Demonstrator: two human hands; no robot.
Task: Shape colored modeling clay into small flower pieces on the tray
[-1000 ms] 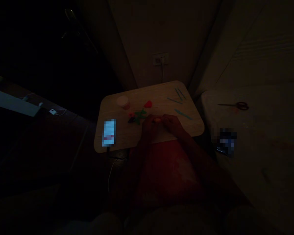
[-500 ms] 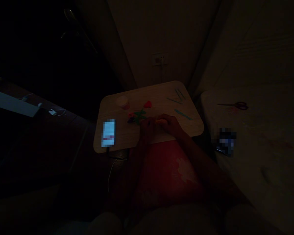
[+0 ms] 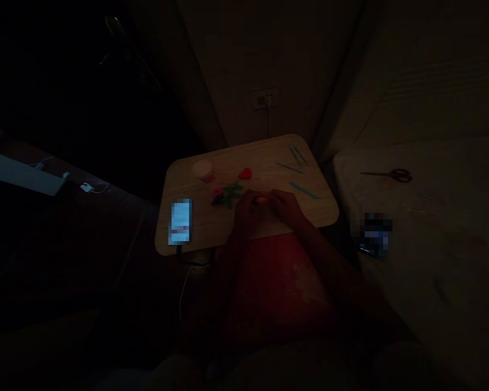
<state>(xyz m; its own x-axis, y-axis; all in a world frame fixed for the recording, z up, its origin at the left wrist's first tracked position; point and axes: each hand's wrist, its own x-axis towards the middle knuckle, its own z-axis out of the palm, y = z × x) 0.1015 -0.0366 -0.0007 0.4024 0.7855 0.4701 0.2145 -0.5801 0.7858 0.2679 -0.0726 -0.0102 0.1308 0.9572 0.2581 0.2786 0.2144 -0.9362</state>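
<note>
A small piece of orange modelling clay (image 3: 262,200) shows between my hands, over the near middle of the small wooden table (image 3: 204,228). My left hand (image 3: 246,210) curls round its left end, and my right hand (image 3: 286,206) closes on its right end. Fingertips hide part of the clay. Just left of my left hand lies a green clay shape (image 3: 231,194) with several arms. Beside it are pink clay (image 3: 217,191) and a dark lump (image 3: 217,200). A red piece of clay (image 3: 245,173) sits farther back.
A pale round tub (image 3: 204,170) stands at the back left, with a lit phone (image 3: 180,222) in front of it. Blue plastic tools (image 3: 303,190) lie on the right side. Scissors (image 3: 399,175) rest on the pale surface to the right. The room is very dark.
My hands have shifted slightly and the fingers cover more of the orange clay, which shows as a smaller patch. Things on the table have stayed in place.
</note>
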